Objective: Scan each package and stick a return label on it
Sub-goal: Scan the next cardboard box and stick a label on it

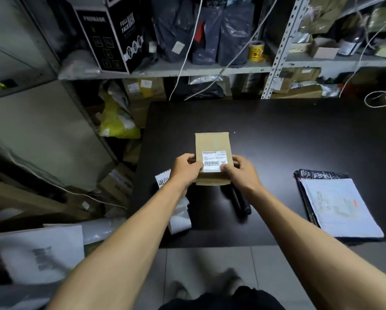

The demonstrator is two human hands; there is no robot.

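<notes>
A small brown cardboard package (212,143) is held over the black table (277,135), its white barcode label (214,161) facing up. My left hand (185,170) grips its left edge, thumb on the label's lower left corner. My right hand (240,172) grips the right edge, thumb on the label's lower right corner. A black handheld scanner (240,201) lies on the table just under my right wrist. A strip of white return labels (163,179) with printed characters lies at the table's left edge, partly hidden by my left forearm.
A stack of flat mailers (339,204), white on top of black, lies at the table's right. A white plastic bag (179,217) lies under my left forearm. Metal shelves (210,70) full of parcels stand behind. Boxes and bags crowd the floor on the left.
</notes>
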